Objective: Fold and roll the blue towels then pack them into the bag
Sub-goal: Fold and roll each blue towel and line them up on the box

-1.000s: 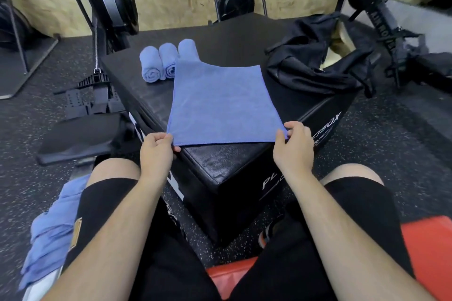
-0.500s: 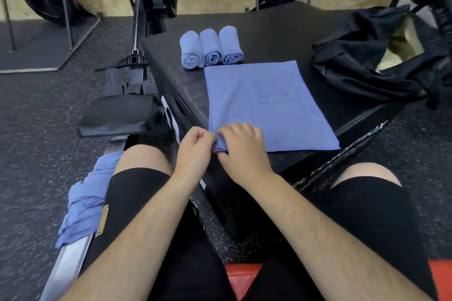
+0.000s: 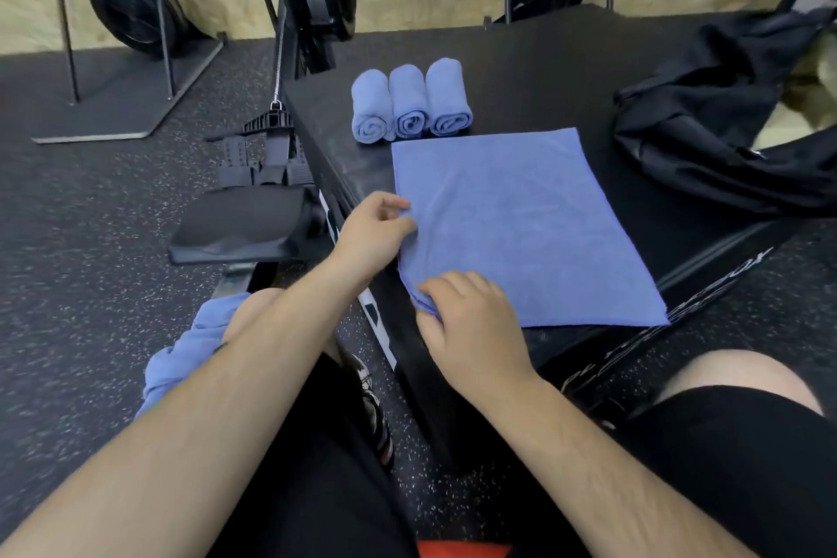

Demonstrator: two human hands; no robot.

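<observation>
While blue towel (image 3: 521, 222) lies flat | left grip (image 3: 373, 231) pinches its side edge | right grip (image 3: 471, 322) pinches near corner

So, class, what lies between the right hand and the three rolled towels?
The flat blue towel, spread on the black box; the head view shows it.

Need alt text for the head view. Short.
The left hand pinches the left edge of a flat blue towel on a black box, and the right hand grips its near left corner. Three rolled towels lie side by side beyond it; a black bag sits to the right.
</observation>
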